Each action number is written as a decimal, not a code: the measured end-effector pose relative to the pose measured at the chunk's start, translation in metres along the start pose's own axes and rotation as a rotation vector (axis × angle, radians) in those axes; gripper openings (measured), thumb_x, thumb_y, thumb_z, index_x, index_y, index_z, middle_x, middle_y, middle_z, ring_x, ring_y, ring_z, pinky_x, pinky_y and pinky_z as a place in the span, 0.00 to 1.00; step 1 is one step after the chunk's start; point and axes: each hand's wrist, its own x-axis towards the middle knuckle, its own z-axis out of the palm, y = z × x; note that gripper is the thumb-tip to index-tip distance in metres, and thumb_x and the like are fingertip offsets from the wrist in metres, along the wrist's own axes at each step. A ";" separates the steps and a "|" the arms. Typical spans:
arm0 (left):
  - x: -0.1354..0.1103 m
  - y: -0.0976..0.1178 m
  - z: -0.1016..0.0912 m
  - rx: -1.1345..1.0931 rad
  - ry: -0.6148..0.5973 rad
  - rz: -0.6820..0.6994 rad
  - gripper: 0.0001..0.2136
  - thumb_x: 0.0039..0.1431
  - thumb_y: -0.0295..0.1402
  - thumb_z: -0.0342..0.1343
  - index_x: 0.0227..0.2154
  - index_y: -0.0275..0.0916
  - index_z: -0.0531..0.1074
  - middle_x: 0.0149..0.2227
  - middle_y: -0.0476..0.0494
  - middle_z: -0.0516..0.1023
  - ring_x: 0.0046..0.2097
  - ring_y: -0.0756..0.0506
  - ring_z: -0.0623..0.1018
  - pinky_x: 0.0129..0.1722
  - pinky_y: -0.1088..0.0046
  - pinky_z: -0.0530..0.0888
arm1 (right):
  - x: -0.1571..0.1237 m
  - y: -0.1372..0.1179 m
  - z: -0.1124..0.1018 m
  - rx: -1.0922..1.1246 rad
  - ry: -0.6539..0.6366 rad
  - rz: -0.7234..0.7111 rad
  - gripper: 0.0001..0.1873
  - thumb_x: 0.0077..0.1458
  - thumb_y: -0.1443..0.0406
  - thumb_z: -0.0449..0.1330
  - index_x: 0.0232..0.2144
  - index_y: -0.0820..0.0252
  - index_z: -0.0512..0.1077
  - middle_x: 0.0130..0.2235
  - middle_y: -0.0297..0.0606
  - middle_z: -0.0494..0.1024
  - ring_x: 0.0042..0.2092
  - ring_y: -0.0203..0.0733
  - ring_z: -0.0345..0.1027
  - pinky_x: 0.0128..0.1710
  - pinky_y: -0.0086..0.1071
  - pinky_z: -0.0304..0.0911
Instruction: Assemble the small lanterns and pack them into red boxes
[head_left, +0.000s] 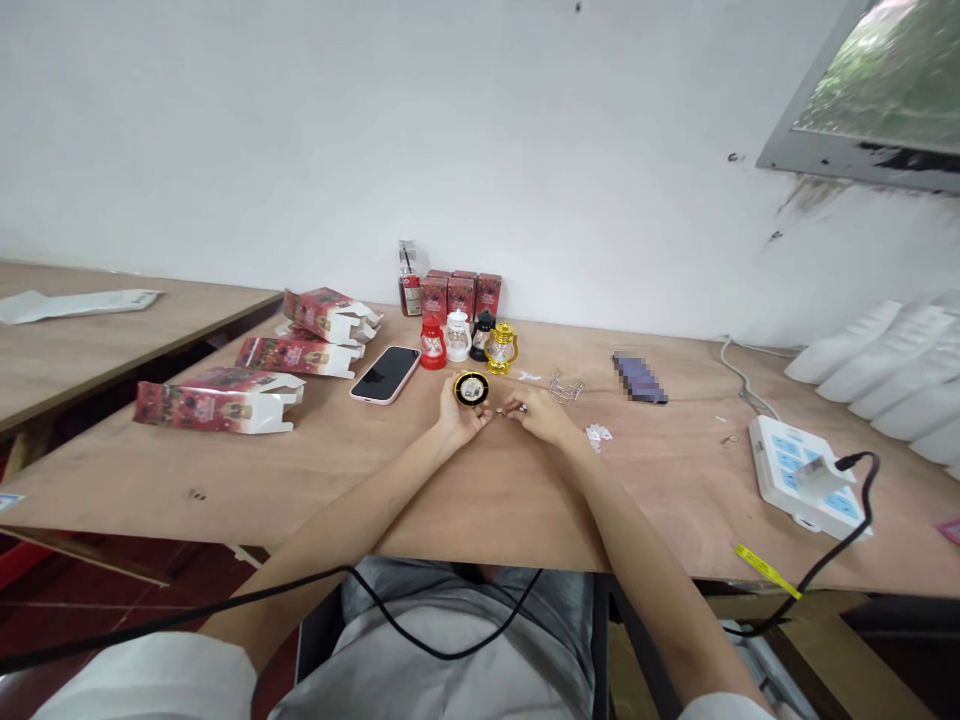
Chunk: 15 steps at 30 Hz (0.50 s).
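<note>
In the middle of the frame, your left hand (454,418) holds a round gold-and-black thing (471,389). Just right, your right hand (543,413) pinches something tiny (523,407). Opened red boxes (214,400) lie left, insides hidden. Upper middle, little lanterns (458,338) stand before red cartons (460,297).

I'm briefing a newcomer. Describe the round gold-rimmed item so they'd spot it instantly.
On the wooden table, find the row of four upright lanterns. In front of them, the left hand holds the round item. Unlike the lanterns, it shows the camera a circular face: gold rim, black ring, pale centre.
</note>
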 end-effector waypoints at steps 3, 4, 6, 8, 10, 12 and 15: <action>0.000 0.000 0.001 0.000 0.005 -0.006 0.13 0.56 0.42 0.46 0.27 0.37 0.66 0.21 0.48 0.68 0.20 0.50 0.68 0.18 0.76 0.65 | 0.000 0.001 0.001 -0.034 0.014 -0.014 0.12 0.48 0.75 0.62 0.35 0.57 0.75 0.36 0.36 0.81 0.39 0.41 0.74 0.43 0.33 0.65; -0.001 0.000 0.001 0.000 0.009 -0.007 0.13 0.56 0.41 0.46 0.27 0.37 0.66 0.21 0.48 0.68 0.20 0.50 0.68 0.19 0.76 0.65 | -0.001 0.001 0.002 -0.051 0.023 -0.013 0.12 0.47 0.74 0.62 0.36 0.58 0.75 0.37 0.37 0.80 0.40 0.41 0.73 0.43 0.34 0.65; -0.003 0.000 0.002 -0.003 0.016 -0.006 0.13 0.56 0.41 0.45 0.27 0.37 0.66 0.21 0.48 0.68 0.19 0.50 0.68 0.18 0.76 0.65 | -0.001 -0.001 0.003 -0.075 0.037 -0.013 0.13 0.47 0.74 0.62 0.37 0.58 0.75 0.39 0.39 0.80 0.42 0.43 0.73 0.44 0.36 0.65; -0.004 0.000 0.004 -0.009 0.020 -0.006 0.13 0.57 0.41 0.45 0.27 0.37 0.66 0.20 0.48 0.68 0.19 0.50 0.68 0.18 0.76 0.65 | -0.001 -0.003 0.005 -0.070 0.029 -0.024 0.12 0.48 0.74 0.61 0.37 0.58 0.75 0.40 0.39 0.80 0.42 0.43 0.72 0.44 0.36 0.65; -0.006 0.000 0.004 -0.012 0.018 -0.008 0.13 0.58 0.41 0.44 0.26 0.37 0.65 0.20 0.48 0.68 0.19 0.50 0.68 0.18 0.76 0.65 | -0.001 -0.006 0.006 -0.052 0.012 -0.037 0.13 0.49 0.75 0.60 0.37 0.57 0.75 0.38 0.37 0.80 0.42 0.42 0.72 0.43 0.35 0.64; -0.006 0.000 0.005 -0.011 0.010 -0.008 0.14 0.58 0.41 0.43 0.26 0.37 0.65 0.20 0.48 0.68 0.19 0.50 0.68 0.18 0.77 0.65 | -0.001 -0.008 0.008 -0.029 0.002 -0.041 0.14 0.49 0.76 0.59 0.36 0.57 0.74 0.37 0.36 0.80 0.41 0.41 0.72 0.42 0.34 0.64; -0.005 0.000 0.004 -0.010 0.004 -0.001 0.13 0.58 0.41 0.44 0.26 0.37 0.65 0.20 0.48 0.68 0.19 0.50 0.68 0.18 0.76 0.65 | 0.000 -0.009 0.008 -0.003 0.006 -0.038 0.14 0.49 0.78 0.57 0.36 0.58 0.73 0.36 0.36 0.80 0.40 0.40 0.72 0.42 0.33 0.64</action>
